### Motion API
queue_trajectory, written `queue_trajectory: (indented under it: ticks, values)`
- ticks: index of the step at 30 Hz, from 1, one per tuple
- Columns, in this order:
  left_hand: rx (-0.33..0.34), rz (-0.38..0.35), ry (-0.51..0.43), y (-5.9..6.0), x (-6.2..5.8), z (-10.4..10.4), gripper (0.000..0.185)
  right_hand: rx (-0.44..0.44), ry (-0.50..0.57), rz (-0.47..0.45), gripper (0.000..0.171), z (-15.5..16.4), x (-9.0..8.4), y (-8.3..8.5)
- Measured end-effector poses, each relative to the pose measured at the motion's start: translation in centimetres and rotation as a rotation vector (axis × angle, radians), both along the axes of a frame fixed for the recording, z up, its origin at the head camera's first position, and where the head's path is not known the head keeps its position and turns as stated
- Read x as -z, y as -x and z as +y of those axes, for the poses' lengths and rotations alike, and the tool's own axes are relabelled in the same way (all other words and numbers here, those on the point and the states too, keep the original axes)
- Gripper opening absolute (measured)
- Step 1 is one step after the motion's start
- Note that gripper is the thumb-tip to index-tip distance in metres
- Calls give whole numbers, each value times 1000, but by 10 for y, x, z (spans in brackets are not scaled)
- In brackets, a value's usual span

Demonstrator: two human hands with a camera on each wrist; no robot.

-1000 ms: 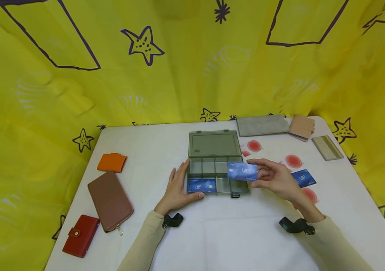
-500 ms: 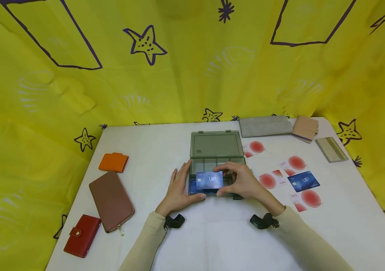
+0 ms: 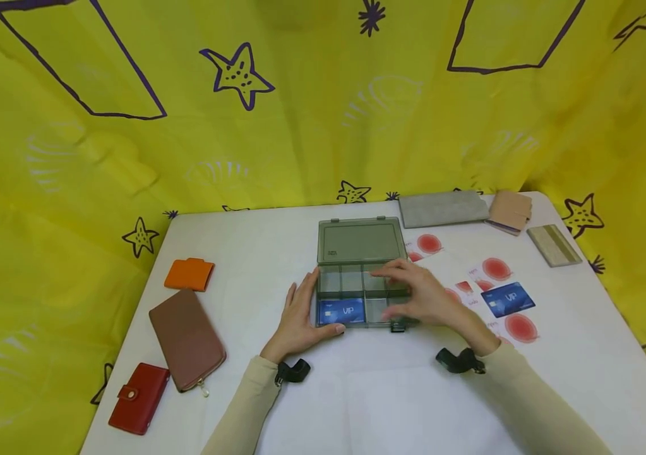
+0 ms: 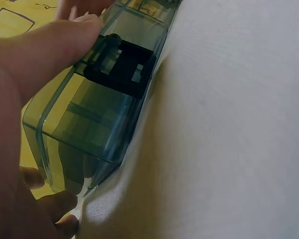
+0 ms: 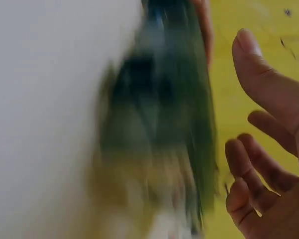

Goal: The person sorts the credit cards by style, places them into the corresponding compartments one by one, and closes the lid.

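Observation:
A green see-through divided plastic box lies with its lid swung back. In its front left compartment sits a blue VIP card. My left hand holds the box's front left corner, fingers along the left side and thumb on the front edge; in the left wrist view the thumb lies by the black latch. My right hand hovers over the box's right compartments, holding nothing, thumb and fingers spread apart. The right wrist view shows that hand's fingers parted beside the blurred box.
Right of the box lie another blue VIP card and several red-and-white cards. Behind them are a grey long wallet, a tan wallet and a beige card holder. Orange, brown and red wallets lie left.
My right hand carried a blue VIP card leftward into the box's front left compartment, let it go, and drew back a little to the right. The left hand stayed on the box.

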State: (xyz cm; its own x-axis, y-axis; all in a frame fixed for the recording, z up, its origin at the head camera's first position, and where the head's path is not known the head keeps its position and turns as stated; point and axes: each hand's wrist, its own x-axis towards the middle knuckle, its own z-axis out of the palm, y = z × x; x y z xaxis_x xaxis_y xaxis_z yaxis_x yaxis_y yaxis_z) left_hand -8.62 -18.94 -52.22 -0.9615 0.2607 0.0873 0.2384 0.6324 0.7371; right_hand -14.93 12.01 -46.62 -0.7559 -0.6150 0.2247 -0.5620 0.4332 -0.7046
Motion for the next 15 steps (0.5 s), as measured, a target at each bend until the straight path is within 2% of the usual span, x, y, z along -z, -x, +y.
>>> queue_trajectory:
  ticks: [5,9,15]
  values:
    - [-4,-6,2,0,1,2,125,113,-49,62,71,95,-13,16]
    - [-7,1,10,0,3,1,125,182,-150,19,68,164,-17,20]
    - [-5,7,-8,0,2,2,126,275,-296,-71,54,220,-3,19]
